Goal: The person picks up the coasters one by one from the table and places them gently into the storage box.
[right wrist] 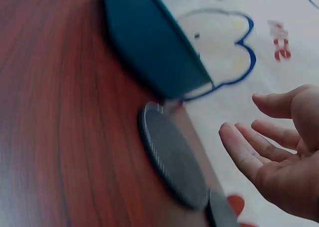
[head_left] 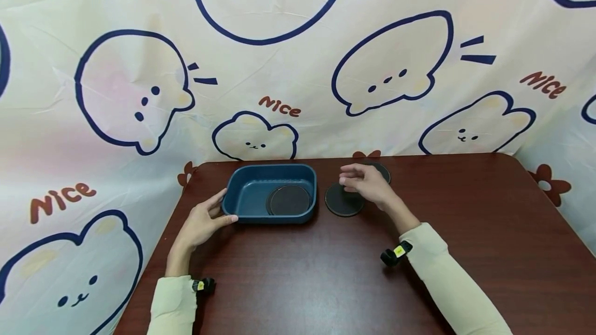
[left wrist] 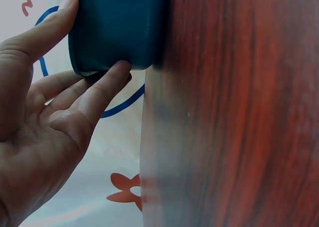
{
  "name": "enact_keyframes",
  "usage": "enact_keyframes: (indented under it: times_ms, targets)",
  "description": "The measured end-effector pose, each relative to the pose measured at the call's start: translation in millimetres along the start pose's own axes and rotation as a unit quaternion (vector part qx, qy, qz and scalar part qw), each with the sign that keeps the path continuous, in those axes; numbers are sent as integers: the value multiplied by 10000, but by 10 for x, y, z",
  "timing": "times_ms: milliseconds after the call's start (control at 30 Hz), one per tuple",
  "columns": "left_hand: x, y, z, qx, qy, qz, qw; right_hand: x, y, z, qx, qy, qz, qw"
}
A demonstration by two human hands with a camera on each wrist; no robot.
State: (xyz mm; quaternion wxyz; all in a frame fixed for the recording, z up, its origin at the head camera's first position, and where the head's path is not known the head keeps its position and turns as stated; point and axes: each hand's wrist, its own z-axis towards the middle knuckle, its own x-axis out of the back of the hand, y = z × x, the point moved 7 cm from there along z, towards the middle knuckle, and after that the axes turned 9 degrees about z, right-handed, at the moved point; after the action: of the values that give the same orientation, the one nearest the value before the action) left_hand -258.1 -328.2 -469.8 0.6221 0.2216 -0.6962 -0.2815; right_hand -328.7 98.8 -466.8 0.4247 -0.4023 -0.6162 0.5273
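A blue rectangular container (head_left: 247, 198) with rounded corners stands near the back of the table, with overlapping black round coasters (head_left: 291, 200) lying in its right half. My left hand (head_left: 200, 226) grips its left end, thumb and fingers spread across the outer wall (left wrist: 114, 32). To the right of the container, my right hand (head_left: 372, 185) hovers over a flat black coaster (head_left: 343, 207), fingers loosely bent with nothing between them. Another black coaster (head_left: 384, 171) lies behind that hand and is partly hidden. In the right wrist view the hand (right wrist: 284, 157) is apart from the coaster (right wrist: 172, 152).
The dark brown wooden table (head_left: 302, 278) ends just behind the container and coasters. A pale cloth (head_left: 316, 76) printed with cartoon bears and "Nice" hangs behind it and along the sides.
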Motion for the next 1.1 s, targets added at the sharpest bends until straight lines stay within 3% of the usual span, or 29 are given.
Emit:
enact_keyframes:
  times_ms: [367, 600, 900, 1100]
  targets:
    - [7, -18, -19, 29, -9, -29, 10000, 618, 280, 2, -88, 607, -286, 9977]
    - [9, -4, -12, 10, -27, -29, 10000, 925, 317, 17, -163, 852, -1167, 9894]
    - [14, 4, -8, -35, 0, -22, 10000, 1049, 277, 132, 85, 758, -2565, 9635]
    - [5, -8, -6, -16, 9, -14, 10000, 1004, 327, 223, -10, 374, -2893, 9565]
